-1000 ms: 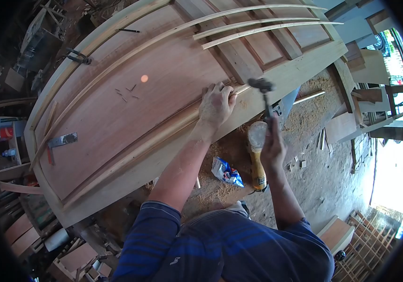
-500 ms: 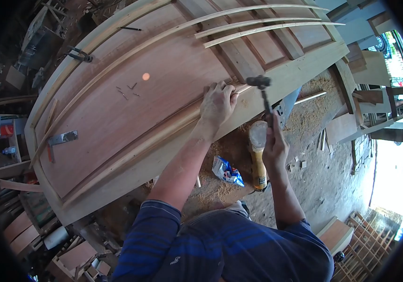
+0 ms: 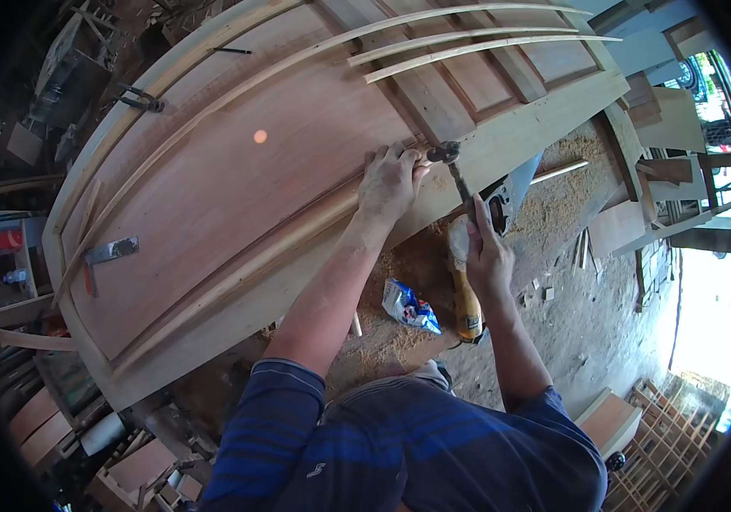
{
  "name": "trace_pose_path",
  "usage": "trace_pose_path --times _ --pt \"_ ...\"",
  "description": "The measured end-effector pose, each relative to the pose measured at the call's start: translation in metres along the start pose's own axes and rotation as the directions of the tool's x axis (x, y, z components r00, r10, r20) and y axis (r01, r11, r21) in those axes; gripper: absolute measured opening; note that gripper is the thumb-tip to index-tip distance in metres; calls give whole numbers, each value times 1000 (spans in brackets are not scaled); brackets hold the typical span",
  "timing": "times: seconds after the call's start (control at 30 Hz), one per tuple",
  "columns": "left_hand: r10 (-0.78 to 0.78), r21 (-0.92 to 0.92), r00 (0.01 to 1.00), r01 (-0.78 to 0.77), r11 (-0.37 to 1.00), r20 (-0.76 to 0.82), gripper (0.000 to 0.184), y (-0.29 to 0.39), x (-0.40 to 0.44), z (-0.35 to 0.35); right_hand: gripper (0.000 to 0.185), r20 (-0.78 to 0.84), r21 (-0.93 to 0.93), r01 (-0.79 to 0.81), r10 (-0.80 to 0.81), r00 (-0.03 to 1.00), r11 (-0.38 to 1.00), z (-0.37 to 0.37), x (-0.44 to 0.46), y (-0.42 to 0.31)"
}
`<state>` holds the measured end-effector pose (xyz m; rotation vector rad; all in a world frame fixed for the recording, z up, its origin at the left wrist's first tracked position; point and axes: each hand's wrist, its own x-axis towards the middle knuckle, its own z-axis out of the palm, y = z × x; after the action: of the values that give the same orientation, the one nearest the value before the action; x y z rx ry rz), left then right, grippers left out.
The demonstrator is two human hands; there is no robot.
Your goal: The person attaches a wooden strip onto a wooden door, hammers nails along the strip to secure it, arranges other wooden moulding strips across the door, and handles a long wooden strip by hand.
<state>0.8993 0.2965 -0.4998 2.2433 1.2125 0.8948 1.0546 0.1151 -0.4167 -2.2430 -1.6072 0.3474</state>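
Observation:
My right hand (image 3: 490,260) is closed round the handle of a hammer (image 3: 461,181). Its dark head is close to the fingertips of my left hand (image 3: 389,183), over the end of a wooden moulding strip (image 3: 297,229). Curled fingers of my left hand press on this strip, which lies along the near edge of a large wooden door panel (image 3: 237,179). Whether a nail is between those fingers is hidden.
Several thin wooden strips (image 3: 476,44) lie across the panel, with a try square (image 3: 112,250) and a clamp (image 3: 140,100) at the left. Below the panel are a yellow power tool (image 3: 466,303), a blue-and-white packet (image 3: 411,307) and sawdust on the floor.
The hammer and my right hand have shifted a little left, and the hammer's head has turned and come closer to my left hand. My left hand stays on the strip.

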Motion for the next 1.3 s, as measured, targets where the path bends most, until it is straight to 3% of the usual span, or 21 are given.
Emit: trace_pose_path --times 0.03,0.13,0.23,0.37,0.47,0.57,0.67,0.77,0.83,0.9,0.93,1.03,1.07,1.17,1.2,1.23,1.3 --pt "7 -5 1000 -7 1000 0 24 -1 3 -1 53 40 -10 -46 47 998 999 -5 7 -1" --pt "-16 -4 1000 16 1000 21 24 -2 1 -1 51 -372 189 228 -145 917 955 -1 5 1" --pt "-11 -23 1000 11 1000 18 23 -1 -3 -1 50 -427 170 273 -179 886 947 9 1 8" --pt "0 -10 1000 0 1000 13 21 0 0 -5 52 -217 184 78 -37 976 980 10 1 8" --pt "-1 -16 1000 1 1000 3 21 0 -1 -4 53 -177 155 36 -8 984 987 6 4 3" --pt "-7 -33 1000 7 999 8 21 -1 0 -5 53 -317 101 216 -174 932 971 24 5 11" --pt "-7 1 1000 7 1000 13 21 -1 0 -3 53 -69 159 -2 13 998 987 11 5 5" --pt "-7 -46 1000 7 999 1 21 -2 -2 -4 52 -357 268 200 -95 929 943 4 7 0" --pt "-24 -44 1000 25 999 10 21 -1 -3 -3 53 -296 221 106 -37 954 969 6 -2 5" --pt "-18 -35 1000 19 999 11 20 1 -1 -3 55 -254 56 187 -168 953 981 15 0 8" --pt "-12 -26 1000 13 1000 7 20 1 0 -4 55 -19 33 11 -10 1000 999 14 0 5" --pt "-8 -45 1000 8 999 4 21 0 3 -8 54 -169 173 56 -27 985 983 9 4 1" --pt "-15 -66 1000 16 998 11 21 0 -1 -7 54 -304 232 165 -89 949 959 15 3 7" --pt "-27 -43 1000 28 999 13 22 -1 -1 -5 54 -451 208 241 -125 883 948 31 -5 19" --pt "-21 -33 1000 22 999 15 22 0 0 -3 55 -278 21 244 -228 933 970 18 -2 6" --pt "-17 -20 1000 17 1000 13 22 0 1 -3 54 31 65 -51 49 998 997 10 -2 -1" --pt "-17 -21 1000 17 1000 17 22 -2 3 -7 51 92 -15 -118 118 989 993 -12 8 -14"
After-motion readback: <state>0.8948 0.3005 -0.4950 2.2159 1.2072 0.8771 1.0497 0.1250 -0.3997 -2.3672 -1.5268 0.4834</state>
